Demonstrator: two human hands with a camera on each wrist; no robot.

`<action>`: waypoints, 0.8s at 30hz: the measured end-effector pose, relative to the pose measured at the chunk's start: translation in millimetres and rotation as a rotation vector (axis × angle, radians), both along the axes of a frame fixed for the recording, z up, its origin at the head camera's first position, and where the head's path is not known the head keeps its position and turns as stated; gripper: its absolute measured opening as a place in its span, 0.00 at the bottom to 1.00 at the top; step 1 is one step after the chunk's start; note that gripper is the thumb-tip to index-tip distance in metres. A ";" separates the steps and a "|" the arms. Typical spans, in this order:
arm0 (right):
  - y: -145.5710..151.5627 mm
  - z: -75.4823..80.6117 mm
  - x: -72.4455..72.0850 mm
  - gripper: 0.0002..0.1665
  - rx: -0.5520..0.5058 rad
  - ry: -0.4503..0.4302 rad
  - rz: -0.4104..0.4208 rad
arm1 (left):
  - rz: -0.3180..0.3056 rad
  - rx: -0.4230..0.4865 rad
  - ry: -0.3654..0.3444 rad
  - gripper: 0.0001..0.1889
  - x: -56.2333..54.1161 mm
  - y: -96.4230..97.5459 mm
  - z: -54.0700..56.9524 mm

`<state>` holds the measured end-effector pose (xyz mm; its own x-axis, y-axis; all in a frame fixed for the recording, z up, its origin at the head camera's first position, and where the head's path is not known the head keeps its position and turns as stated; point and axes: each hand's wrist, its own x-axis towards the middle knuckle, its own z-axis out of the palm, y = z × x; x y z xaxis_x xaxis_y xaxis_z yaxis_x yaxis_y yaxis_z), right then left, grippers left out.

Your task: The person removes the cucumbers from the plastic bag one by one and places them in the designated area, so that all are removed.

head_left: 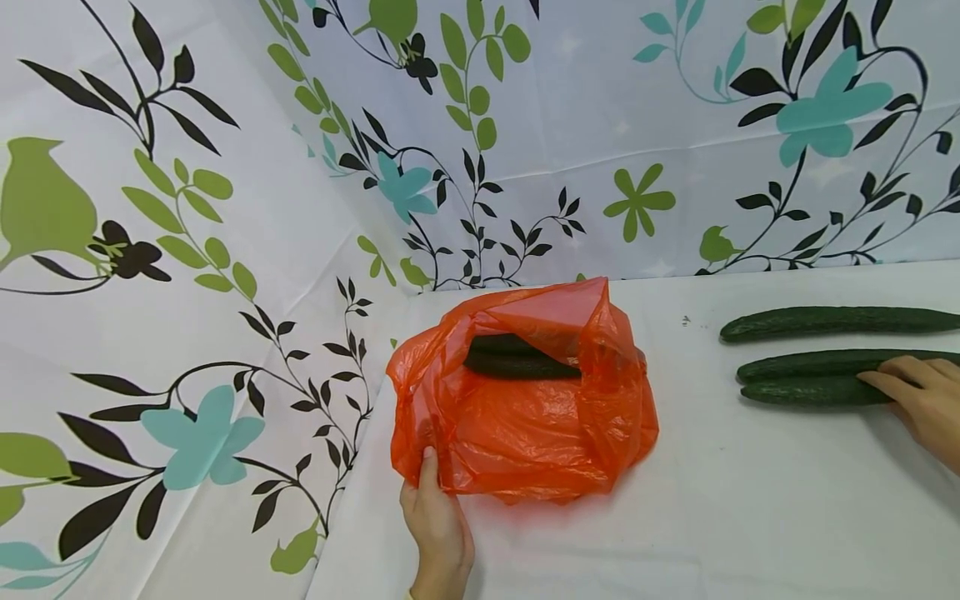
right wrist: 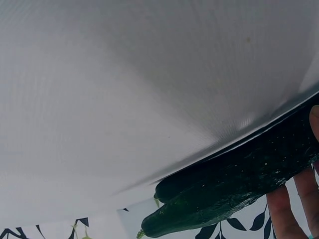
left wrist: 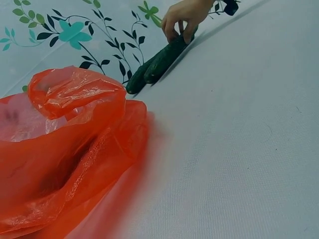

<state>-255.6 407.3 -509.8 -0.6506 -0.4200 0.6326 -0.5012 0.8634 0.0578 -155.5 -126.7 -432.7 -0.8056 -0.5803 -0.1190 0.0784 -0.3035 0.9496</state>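
An orange-red plastic bag point(head_left: 517, 433) lies on its side with its mouth facing the front, and dark green cucumbers point(head_left: 517, 365) show inside. My left hand point(head_left: 441, 529) grips the bag's front left edge, thumb on the outside of the film; its other fingers are mostly hidden. At the right, my right hand point(head_left: 926, 400) grips the nearest cucumber point(head_left: 810, 392) from above, with fingers and thumb on either side of it. Another cucumber point(head_left: 817, 364) lies right against that one. In the right wrist view, fingers point(right wrist: 284, 211) show along the side of the cucumber point(right wrist: 234, 189).
A third loose cucumber point(head_left: 832, 322) lies farther back, parallel to the pair. White cloth point(head_left: 705, 500) covers the table. Behind and to the left hangs a white sheet point(head_left: 570, 100) printed with leaves, birds and flowers.
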 end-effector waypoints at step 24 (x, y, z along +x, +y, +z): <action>3.8 -10.2 0.2 0.50 0.009 -0.037 -0.019 | -0.013 -0.011 0.012 0.24 0.1 0.8 -1.1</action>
